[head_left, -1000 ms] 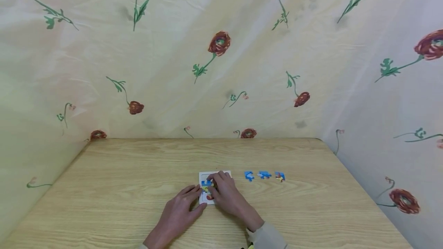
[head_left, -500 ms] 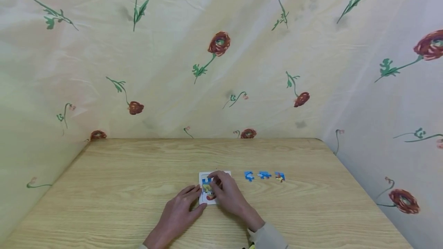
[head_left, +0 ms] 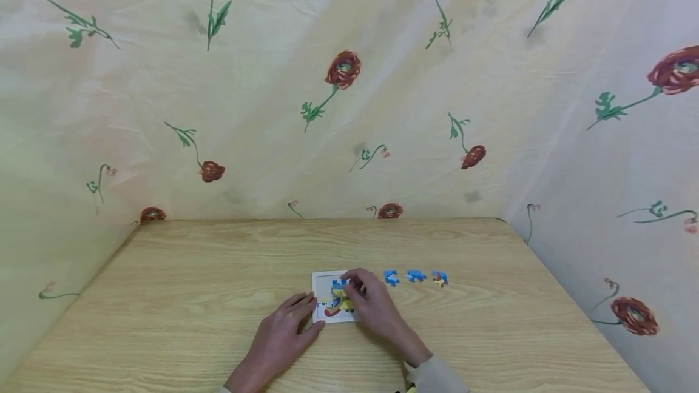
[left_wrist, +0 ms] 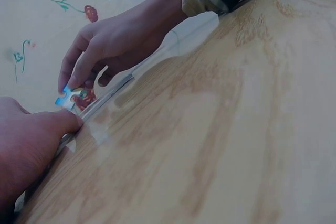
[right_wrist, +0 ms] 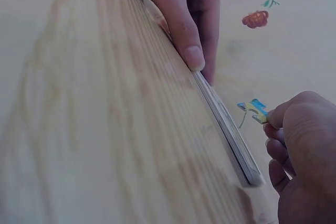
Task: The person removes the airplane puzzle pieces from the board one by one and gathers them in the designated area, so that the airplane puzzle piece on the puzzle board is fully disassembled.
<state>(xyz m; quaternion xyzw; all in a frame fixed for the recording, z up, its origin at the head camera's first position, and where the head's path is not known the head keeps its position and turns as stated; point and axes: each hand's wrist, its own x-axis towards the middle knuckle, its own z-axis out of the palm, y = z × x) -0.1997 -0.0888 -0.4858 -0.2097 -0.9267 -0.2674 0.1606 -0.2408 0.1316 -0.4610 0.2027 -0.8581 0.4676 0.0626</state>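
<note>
A small white puzzle tray [head_left: 323, 273] lies on the table. My left hand [head_left: 286, 325] rests at its near left corner, thumb along the near edge and fingers at the left side. Between thumb and fingertips, my right hand [head_left: 378, 307] pinches a blue and yellow jigsaw piece [right_wrist: 256, 110], tilted above the tray in the right wrist view. Red, white and yellow picture parts [head_left: 331, 312] show in the tray's lower half; its right side is partly hidden by the right hand.
Three loose jigsaw pieces lie in a row right of the tray: one blue and white [head_left: 391, 278], another alike [head_left: 415, 276], and one blue, red and yellow [head_left: 439, 278]. A flowered cloth [head_left: 262, 108] hangs behind the wooden table [head_left: 229, 253].
My right hand has carried the pinched jigsaw piece to the right over the tray, uncovering more of the picture below. My left hand has stayed at the tray's corner.
</note>
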